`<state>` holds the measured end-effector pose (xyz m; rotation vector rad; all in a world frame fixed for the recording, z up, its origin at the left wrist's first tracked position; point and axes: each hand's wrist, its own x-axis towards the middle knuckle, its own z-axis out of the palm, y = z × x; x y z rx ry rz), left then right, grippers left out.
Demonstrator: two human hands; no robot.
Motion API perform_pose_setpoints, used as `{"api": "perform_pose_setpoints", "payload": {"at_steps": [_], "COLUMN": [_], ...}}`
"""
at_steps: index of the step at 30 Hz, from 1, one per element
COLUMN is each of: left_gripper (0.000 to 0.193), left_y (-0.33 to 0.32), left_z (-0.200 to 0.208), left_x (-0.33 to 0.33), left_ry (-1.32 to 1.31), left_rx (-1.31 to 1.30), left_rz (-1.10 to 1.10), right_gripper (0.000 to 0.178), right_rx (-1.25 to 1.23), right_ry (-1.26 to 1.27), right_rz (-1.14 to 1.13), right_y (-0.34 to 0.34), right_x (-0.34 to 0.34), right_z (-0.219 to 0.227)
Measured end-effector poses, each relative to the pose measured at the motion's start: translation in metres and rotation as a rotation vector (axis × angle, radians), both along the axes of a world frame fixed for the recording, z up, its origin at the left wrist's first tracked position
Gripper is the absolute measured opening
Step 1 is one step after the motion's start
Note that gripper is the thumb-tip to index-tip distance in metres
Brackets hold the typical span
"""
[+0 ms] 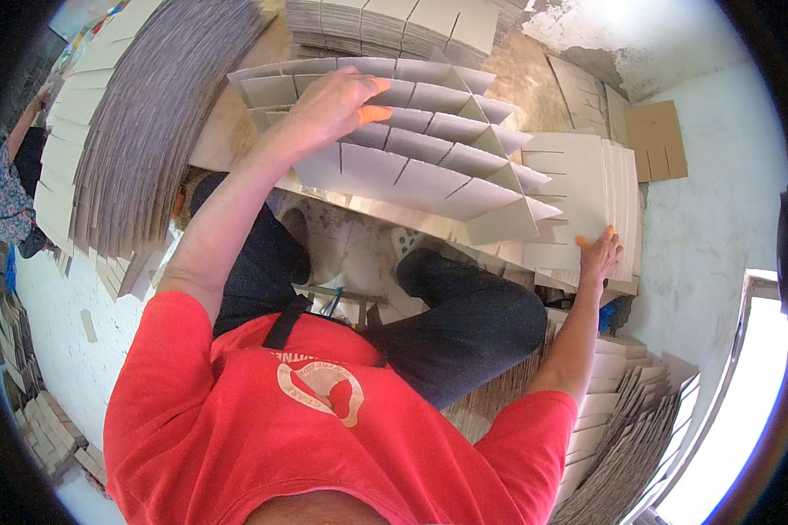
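A partly assembled cardboard divider (429,144) stands on the work surface ahead of me, its long slotted strips upright in parallel rows. Cross strips pass through the slots toward its right end. My left hand (333,103) reaches over the left part of the divider, orange covers on thumb and forefinger. Those two fingers straddle the upper edges of strips and hold them. At the right, my right hand (601,255) rests on the near part of a stack of slotted cardboard sheets (578,184). Its orange-tipped fingers are apart and touch the top sheet.
A tall bundle of slotted strips (149,114) stands to the left, another stack (394,26) behind the divider. More bundles (622,420) lie low at the right, near a bright doorway (727,402). A brown cardboard piece (657,140) leans by the wall. Another person (13,192) sits far left.
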<state>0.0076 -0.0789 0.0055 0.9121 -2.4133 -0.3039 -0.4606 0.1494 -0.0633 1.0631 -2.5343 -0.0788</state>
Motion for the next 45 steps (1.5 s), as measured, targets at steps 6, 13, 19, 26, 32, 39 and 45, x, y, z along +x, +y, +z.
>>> {"api": "perform_pose_setpoints", "payload": {"at_steps": [6,13,19,26,32,39,45], "left_gripper": [0.038,0.035,0.033,0.017,0.017,0.016,0.022], "left_y": [-0.004,0.008,0.039,0.022,0.018,0.019,0.032], "left_z": [0.006,0.019,0.028,0.0,-0.007,-0.001,0.008], "left_x": [-0.004,0.004,-0.004,-0.013,-0.014,-0.008,-0.007], "left_ry": [0.041,0.109,0.101,-0.179,-0.062,-0.161,-0.023], "left_rx": [-0.008,-0.117,-0.148,0.08,0.079,0.056,-0.095], "left_rz": [-0.026,-0.037,-0.209,-0.094,-0.201,-0.152,-0.102], "right_gripper": [0.062,0.058,0.075,0.047,0.044,0.044,0.052], "right_rx": [0.173,-0.066,0.121,-0.067,-0.187,-0.742,-0.768], "right_ry": [-0.179,0.055,-0.114,-0.23,-0.262,-0.511,-0.633], "right_rz": [-0.107,0.007,-0.066,0.003,-0.071,0.378,0.6], "right_y": [0.012,0.009,0.011,0.021,0.02,-0.015,-0.029], "right_x": [-0.047,-0.007,-0.029,-0.052,-0.046,0.022,0.131], "right_z": [-0.006,-0.003,0.002,-0.002,0.04,0.167,0.225]}}
